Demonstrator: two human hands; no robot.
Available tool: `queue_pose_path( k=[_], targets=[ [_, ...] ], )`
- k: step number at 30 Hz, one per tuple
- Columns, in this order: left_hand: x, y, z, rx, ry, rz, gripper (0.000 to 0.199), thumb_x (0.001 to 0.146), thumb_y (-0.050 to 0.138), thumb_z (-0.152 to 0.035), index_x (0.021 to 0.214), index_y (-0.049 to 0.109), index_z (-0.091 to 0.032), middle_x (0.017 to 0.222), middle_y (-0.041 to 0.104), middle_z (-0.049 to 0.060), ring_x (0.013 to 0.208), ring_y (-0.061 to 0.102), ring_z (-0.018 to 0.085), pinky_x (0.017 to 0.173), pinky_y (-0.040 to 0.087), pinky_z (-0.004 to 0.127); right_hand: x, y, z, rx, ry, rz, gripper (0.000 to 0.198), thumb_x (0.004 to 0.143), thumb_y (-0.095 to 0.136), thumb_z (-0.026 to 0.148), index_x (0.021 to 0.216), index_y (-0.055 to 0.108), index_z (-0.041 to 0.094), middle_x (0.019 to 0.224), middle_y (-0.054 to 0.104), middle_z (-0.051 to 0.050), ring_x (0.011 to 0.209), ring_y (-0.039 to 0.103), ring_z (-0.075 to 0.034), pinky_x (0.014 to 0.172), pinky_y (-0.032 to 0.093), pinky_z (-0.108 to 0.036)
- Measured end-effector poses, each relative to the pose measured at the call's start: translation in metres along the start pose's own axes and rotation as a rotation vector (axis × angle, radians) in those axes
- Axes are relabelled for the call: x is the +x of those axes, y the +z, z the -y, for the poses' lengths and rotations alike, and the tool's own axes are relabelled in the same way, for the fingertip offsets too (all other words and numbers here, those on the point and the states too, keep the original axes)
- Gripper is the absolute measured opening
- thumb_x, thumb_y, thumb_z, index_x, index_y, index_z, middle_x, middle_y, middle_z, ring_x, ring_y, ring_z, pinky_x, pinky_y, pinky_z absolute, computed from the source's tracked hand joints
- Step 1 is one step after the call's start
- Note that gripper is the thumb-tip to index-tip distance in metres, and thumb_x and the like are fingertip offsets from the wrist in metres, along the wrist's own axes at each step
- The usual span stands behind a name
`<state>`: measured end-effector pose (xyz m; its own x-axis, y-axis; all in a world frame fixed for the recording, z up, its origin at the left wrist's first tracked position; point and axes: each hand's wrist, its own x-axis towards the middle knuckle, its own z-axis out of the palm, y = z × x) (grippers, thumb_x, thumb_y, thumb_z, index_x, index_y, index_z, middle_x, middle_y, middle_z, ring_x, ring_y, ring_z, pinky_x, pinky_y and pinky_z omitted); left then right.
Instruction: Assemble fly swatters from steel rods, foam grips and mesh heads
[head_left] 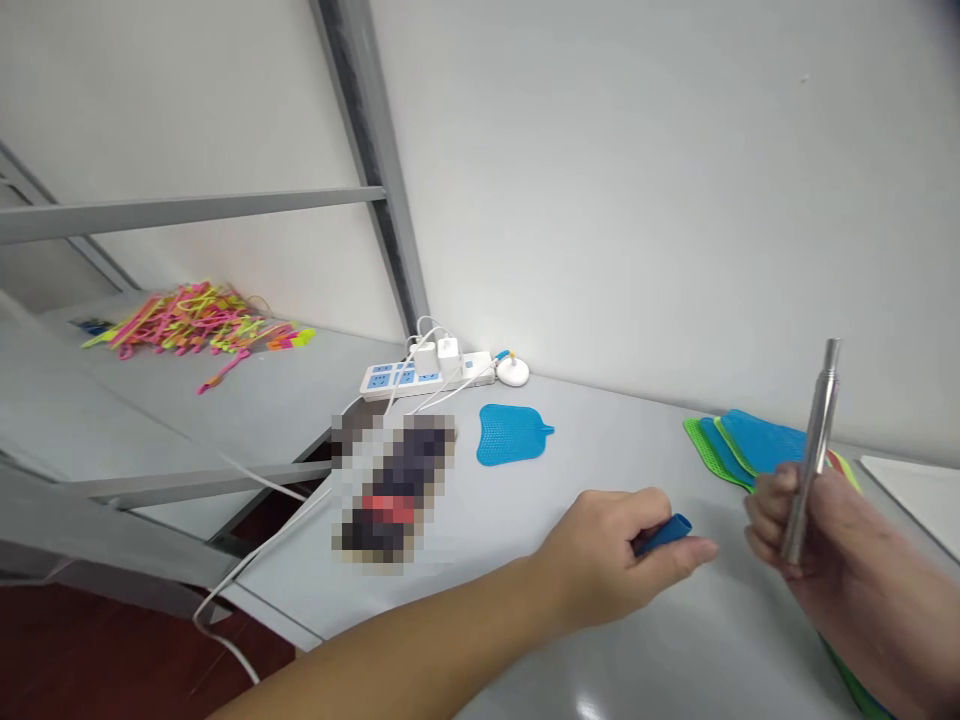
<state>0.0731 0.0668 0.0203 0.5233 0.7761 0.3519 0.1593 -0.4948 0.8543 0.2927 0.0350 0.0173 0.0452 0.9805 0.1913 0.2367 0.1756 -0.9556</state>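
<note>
My left hand [607, 550] is closed around a short blue plastic tube [667, 534], whose open end points right. To its right, my right hand [840, 530] grips a shiny metal telescopic rod [819, 430], held nearly upright above the table. A single blue fly swatter head [513, 436] lies flat on the grey table [600, 430], beyond my left hand. Behind my right hand is a pile of blue, green and other coloured swatter heads [761, 442], partly covered by that hand. More green and blue plastic shows below my right wrist, mostly hidden.
A white power strip [375, 381] with chargers and cables stands against the wall, beside a round white device [513, 372]. A pixelated object [394, 490] lies at left. Past the metal frame [390, 230], a heap of pink and yellow pieces [195, 322] covers another surface. A white tray-like item [915, 500] lies far right.
</note>
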Motion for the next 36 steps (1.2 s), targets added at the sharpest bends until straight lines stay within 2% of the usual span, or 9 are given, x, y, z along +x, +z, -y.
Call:
queue_pose_path(
  k=[2,6,11,14,18,25,27,30,36],
  targets=[
    [0.000,0.000,-0.001,0.032,-0.023,0.108,0.032,0.092,0.055,-0.045,0.074,0.043,-0.022,0.062,0.040,-0.007,0.056,0.037,0.009,0.055,0.031,0.022,-0.008,0.011,0.012,0.176,0.130,-0.060,0.022,0.096,0.042,0.049,0.097,0.052,0.030,0.069,0.036,0.002,0.055,0.036,-0.015,0.045,0.038,-0.028],
    [-0.002,0.003,-0.001,0.046,-0.034,0.224,0.026,0.095,0.051,-0.047,0.084,0.049,-0.023,0.064,0.043,-0.007,0.057,0.038,0.010,0.056,0.032,0.023,-0.014,0.021,0.023,0.200,0.060,-0.117,0.017,0.092,0.057,0.044,0.099,0.056,0.029,0.085,0.054,-0.001,0.059,0.048,-0.013,0.053,0.044,-0.027],
    [-0.003,0.008,0.005,0.061,0.004,0.225,0.032,0.095,0.054,-0.045,0.074,0.044,-0.022,0.062,0.040,-0.007,0.056,0.037,0.010,0.055,0.029,0.023,-0.015,0.021,0.021,0.120,0.022,-0.074,0.013,0.094,0.057,0.040,0.093,0.057,0.027,0.086,0.057,0.000,0.061,0.052,-0.012,0.056,0.047,-0.026],
    [-0.001,0.008,0.006,0.066,0.040,0.213,0.034,0.095,0.054,-0.042,0.071,0.043,-0.021,0.062,0.040,-0.007,0.056,0.037,0.009,0.056,0.029,0.022,-0.016,0.020,0.021,0.053,-0.007,-0.103,0.012,0.093,0.058,0.038,0.091,0.057,0.027,0.086,0.057,0.000,0.063,0.054,-0.012,0.058,0.048,-0.027],
    [0.002,0.004,0.006,0.122,0.019,0.191,0.035,0.097,0.050,-0.043,0.071,0.045,-0.020,0.064,0.042,-0.006,0.059,0.040,0.010,0.057,0.031,0.023,-0.018,0.020,0.027,0.025,-0.064,-0.138,0.013,0.093,0.057,0.039,0.088,0.057,0.027,0.080,0.055,0.001,0.062,0.054,-0.013,0.057,0.049,-0.027],
    [0.005,-0.003,0.011,0.179,-0.009,0.245,0.035,0.097,0.048,-0.045,0.073,0.050,-0.020,0.065,0.047,-0.006,0.059,0.044,0.010,0.057,0.033,0.023,-0.014,0.021,0.027,-0.009,0.031,-0.094,0.016,0.091,0.060,0.041,0.091,0.060,0.026,0.076,0.058,0.001,0.061,0.056,-0.013,0.057,0.050,-0.027],
    [0.004,-0.003,0.012,0.192,0.002,0.241,0.035,0.098,0.047,-0.045,0.073,0.050,-0.020,0.064,0.047,-0.006,0.058,0.044,0.010,0.056,0.033,0.023,-0.011,0.017,0.025,0.034,0.051,-0.058,0.016,0.091,0.061,0.041,0.091,0.061,0.025,0.071,0.058,0.001,0.062,0.057,-0.014,0.057,0.050,-0.027],
    [0.003,-0.002,0.013,0.242,0.046,0.245,0.037,0.098,0.046,-0.045,0.071,0.050,-0.020,0.063,0.046,-0.005,0.057,0.042,0.010,0.054,0.033,0.023,-0.009,0.012,0.026,0.074,0.093,0.056,0.015,0.089,0.065,0.040,0.092,0.062,0.025,0.075,0.060,0.000,0.065,0.058,-0.015,0.057,0.050,-0.027],
    [-0.001,0.002,0.014,0.308,0.191,0.197,0.043,0.101,0.036,-0.049,0.075,0.052,-0.019,0.064,0.051,-0.003,0.055,0.044,0.011,0.052,0.033,0.024,-0.010,0.014,0.035,-0.071,0.181,0.294,0.017,0.086,0.068,0.041,0.096,0.066,0.027,0.087,0.063,-0.001,0.075,0.060,-0.015,0.067,0.052,-0.028]
  ],
)
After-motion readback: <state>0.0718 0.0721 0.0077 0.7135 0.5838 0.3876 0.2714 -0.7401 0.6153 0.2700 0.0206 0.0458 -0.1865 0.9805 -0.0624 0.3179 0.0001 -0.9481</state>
